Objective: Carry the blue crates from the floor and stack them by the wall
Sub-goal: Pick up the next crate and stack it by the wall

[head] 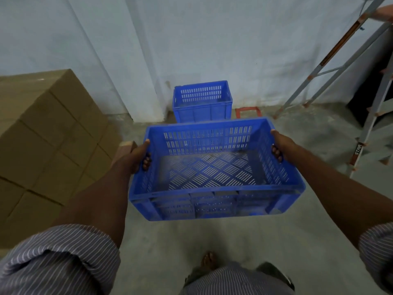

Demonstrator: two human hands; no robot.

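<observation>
The person carries an empty blue crate (214,169) out in front at about waist height, off the floor (244,235), with its open top up and its long side across the body. The left hand (138,158) clasps the left short rim and the right hand (280,145) the right one, each with the thumb lying over the top edge and the fingers (146,161) curled through to the inside wall, closed tight on the plastic; holding both ends like that keeps the load level and leaves a clear view over it. Straight ahead, a second blue crate (202,102) sits on the floor against the pale wall (234,50), just beside a jutting wall corner, and it looks like the base the carried one should go on. The path between them seems open. To the left stands a tall pile of cardboard boxes (49,133), with what seems a wooden block (125,146) at its foot near the left hand. To the right a metal stepladder (361,116) leans in, close enough that the right elbow wants watching, and something red (247,111) lies on the floor beside the far crate
</observation>
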